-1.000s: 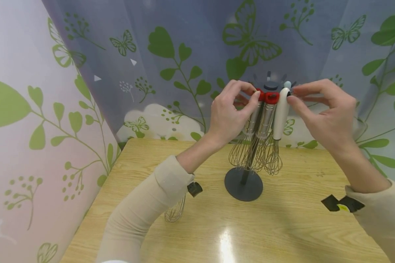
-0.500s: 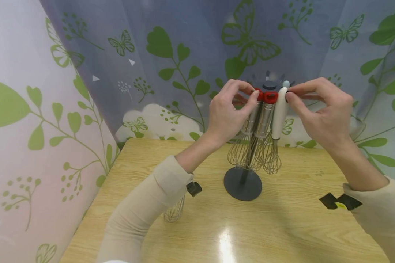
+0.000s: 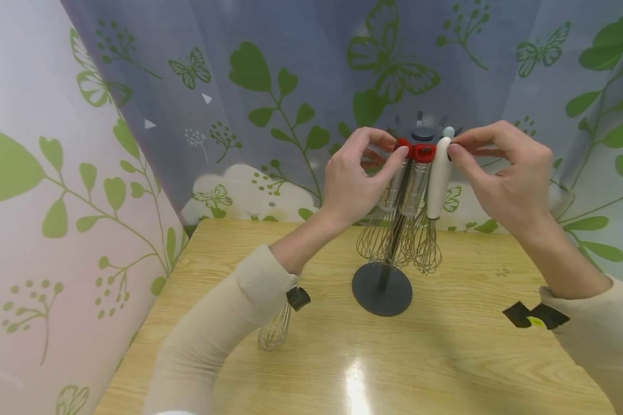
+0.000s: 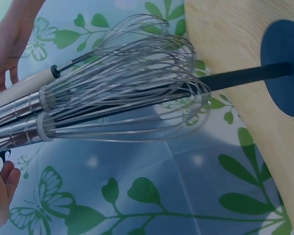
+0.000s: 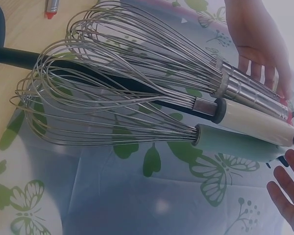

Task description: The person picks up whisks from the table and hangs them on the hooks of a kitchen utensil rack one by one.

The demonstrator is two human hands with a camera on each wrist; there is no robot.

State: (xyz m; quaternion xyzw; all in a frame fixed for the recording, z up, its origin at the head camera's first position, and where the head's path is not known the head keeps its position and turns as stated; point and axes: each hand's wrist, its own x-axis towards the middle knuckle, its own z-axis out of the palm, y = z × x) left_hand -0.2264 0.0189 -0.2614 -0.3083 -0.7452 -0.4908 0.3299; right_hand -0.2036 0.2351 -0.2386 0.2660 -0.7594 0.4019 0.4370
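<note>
Whisks hang from a dark rotating stand, its round base (image 3: 382,290) on the table. My left hand (image 3: 354,173) pinches the red top of a steel-handled whisk (image 3: 391,193) between thumb and index finger. Beside it hangs a second steel-handled whisk (image 3: 414,190) with a red loop end. With thumb and index finger, my right hand (image 3: 511,176) pinches the upper end of a white-handled whisk (image 3: 438,181). Behind that one, a pale green-handled whisk (image 5: 237,142) shows in the right wrist view. The stand's hooks are partly hidden behind the fingers.
Another whisk (image 3: 274,331) lies on the wooden table (image 3: 311,374), its handle hidden under my left sleeve. A patterned curtain (image 3: 291,34) hangs close behind the stand. A patterned wall (image 3: 21,242) rises at the left.
My left forearm has shifted slightly left, and more of the red whisk top shows between thumb and index finger. The right hand keeps its place at the white handle. The whisks still hang.
</note>
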